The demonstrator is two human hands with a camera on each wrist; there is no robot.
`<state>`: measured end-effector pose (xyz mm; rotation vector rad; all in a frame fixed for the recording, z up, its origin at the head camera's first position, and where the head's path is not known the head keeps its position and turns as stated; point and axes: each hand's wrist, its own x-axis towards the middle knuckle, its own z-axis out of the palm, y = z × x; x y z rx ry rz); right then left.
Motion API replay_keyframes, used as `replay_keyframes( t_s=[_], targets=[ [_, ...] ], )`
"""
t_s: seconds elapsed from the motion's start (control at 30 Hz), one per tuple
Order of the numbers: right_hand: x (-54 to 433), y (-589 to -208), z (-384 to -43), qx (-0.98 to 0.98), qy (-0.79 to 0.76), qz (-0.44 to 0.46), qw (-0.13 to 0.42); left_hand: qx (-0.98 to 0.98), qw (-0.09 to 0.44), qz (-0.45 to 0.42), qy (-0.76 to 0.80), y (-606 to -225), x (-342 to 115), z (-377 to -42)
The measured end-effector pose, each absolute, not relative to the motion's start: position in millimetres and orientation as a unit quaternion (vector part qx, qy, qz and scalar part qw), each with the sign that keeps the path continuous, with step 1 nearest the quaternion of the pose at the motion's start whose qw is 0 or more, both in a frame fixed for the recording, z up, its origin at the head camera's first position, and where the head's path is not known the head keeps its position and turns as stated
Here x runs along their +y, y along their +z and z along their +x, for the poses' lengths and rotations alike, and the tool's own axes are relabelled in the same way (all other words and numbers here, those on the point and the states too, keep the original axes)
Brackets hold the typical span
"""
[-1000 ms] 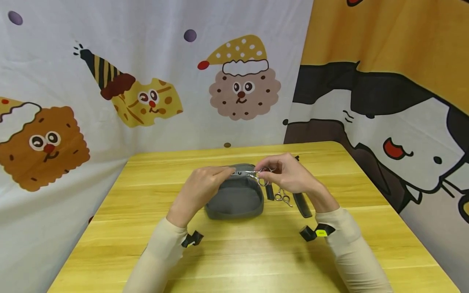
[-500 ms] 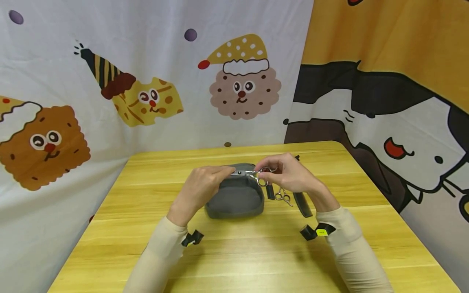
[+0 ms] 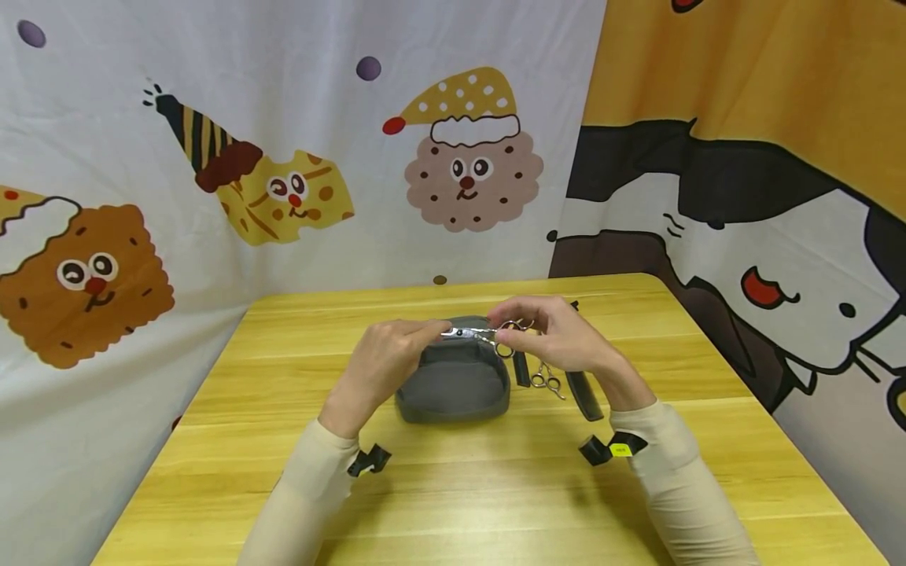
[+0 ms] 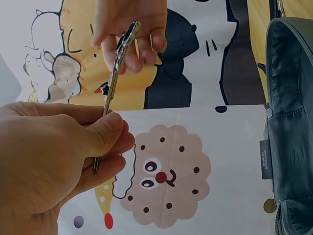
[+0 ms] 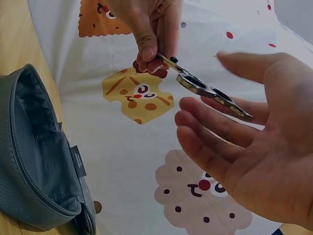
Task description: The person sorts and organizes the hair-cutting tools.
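A pair of silver scissors (image 3: 487, 336) hangs level above a grey zippered pouch (image 3: 453, 397). My left hand (image 3: 385, 362) pinches the blades between thumb and fingers, clear to see in the left wrist view. Beside the finger rings is my right hand (image 3: 566, 338), thumb and fingers spread apart. In the right wrist view, this right hand (image 5: 266, 152) has its fingers extended under the rings of the scissors (image 5: 198, 85); whether a finger touches the metal is hard to tell. The pouch (image 5: 12, 147) stands unzipped, its dark lining showing.
Right of the pouch on the wooden table (image 3: 460, 503) lie a second pair of scissors (image 3: 547, 381), a black comb (image 3: 584, 395) and a narrow black item (image 3: 521, 370). A patterned curtain (image 3: 318, 94) hangs behind the table.
My right hand's thumb and fingers have spread away from the scissors' rings. The scissors and my left hand have shifted slightly left. The pouch stays where it was.
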<state>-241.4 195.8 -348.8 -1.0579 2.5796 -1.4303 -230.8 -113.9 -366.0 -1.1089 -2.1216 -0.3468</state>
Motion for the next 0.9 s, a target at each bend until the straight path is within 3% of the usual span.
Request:
replay_keyframes(
  t_s=[0.57,0.9],
  targets=[
    [197.3,-346.8,-242.4,0.751,-0.500,-0.431,-0.019,-0.798,0.376,-0.437,-0.173,-367.0,-119.8,-235.7],
    [197.2,-344.6,-240.2,0.670,-0.583,-0.458,-0.035,-0.755,0.335,-0.446,-0.345,-368.4,-114.3,-238.4]
  ],
)
